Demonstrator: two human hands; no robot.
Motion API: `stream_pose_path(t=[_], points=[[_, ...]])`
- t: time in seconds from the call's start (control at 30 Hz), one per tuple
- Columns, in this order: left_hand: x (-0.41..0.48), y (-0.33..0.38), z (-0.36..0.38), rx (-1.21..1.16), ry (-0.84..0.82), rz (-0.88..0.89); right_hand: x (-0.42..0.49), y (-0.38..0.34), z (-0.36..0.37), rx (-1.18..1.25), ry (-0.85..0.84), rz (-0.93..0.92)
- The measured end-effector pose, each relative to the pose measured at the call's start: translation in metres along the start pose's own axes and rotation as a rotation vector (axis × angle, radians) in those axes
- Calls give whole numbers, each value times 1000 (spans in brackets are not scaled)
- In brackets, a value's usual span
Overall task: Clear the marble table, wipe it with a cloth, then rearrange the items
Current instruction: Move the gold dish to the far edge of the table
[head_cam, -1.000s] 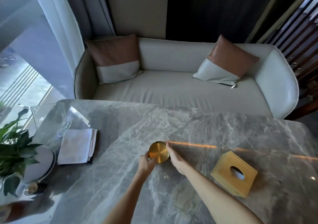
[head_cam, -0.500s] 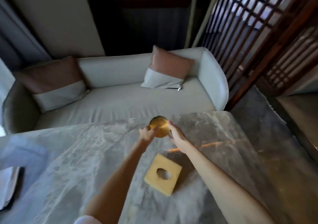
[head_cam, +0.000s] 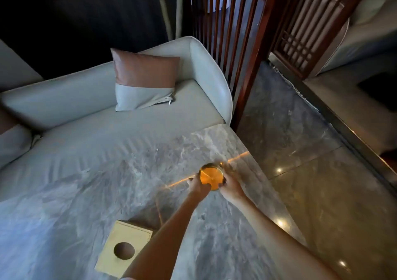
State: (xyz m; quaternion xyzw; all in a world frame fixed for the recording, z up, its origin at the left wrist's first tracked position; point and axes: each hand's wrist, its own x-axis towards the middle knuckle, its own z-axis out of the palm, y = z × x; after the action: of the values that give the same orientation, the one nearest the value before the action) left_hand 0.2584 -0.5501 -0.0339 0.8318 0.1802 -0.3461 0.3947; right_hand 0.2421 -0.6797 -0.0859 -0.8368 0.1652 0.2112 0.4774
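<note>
A round gold container [head_cam: 211, 176] with a brushed metal lid is held between both my hands near the right end of the grey marble table [head_cam: 86, 204]. My left hand [head_cam: 198, 186] grips its left side and my right hand [head_cam: 231, 185] grips its right side. I cannot tell whether it rests on the marble or hangs just above it. A yellow square tissue box [head_cam: 123, 250] with a round hole in its top sits on the table close to me, left of my left forearm.
A pale sofa [head_cam: 111, 127] with a brown and grey cushion [head_cam: 144, 79] runs along the table's far edge. The table's right edge drops to a glossy stone floor [head_cam: 322, 183]. A dark wooden slatted screen [head_cam: 236, 32] stands beyond the far right corner.
Both hands have carried the gold container from the middle of the table to its right end. My view has swung right, so the plant, glass and napkins have left the frame.
</note>
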Motion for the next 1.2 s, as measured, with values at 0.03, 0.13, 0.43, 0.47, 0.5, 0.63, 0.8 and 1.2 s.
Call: stream_pose_path(t=[0.03,0.13,0.43,0.47,0.5,0.63,0.8,1.2], points=[[1,-2,2,-6,-2,-10,-1,0,-2,2,-4,11],[-3,-5,-4,-13,-9,-54,-10,-6,-4,-2,-27,59],[-79,-75,-124,75,61,151,-117,-87,5,-49,7,-122],[-101,-89,-142,61,88,172,-138,-98,12,-19,2,-147],[-125,-102,-160,28,110,195,-160,-107,20,6,-13,-166],[-219,-180,-209,-107,119,244,-246,-119,67,184,-146,-187],[-313,-279,-199,-309,78,252,-351,-87,125,302,-227,-136],[-333,-404,-90,-662,-76,-41,-447,-62,171,-83,-319,-124]])
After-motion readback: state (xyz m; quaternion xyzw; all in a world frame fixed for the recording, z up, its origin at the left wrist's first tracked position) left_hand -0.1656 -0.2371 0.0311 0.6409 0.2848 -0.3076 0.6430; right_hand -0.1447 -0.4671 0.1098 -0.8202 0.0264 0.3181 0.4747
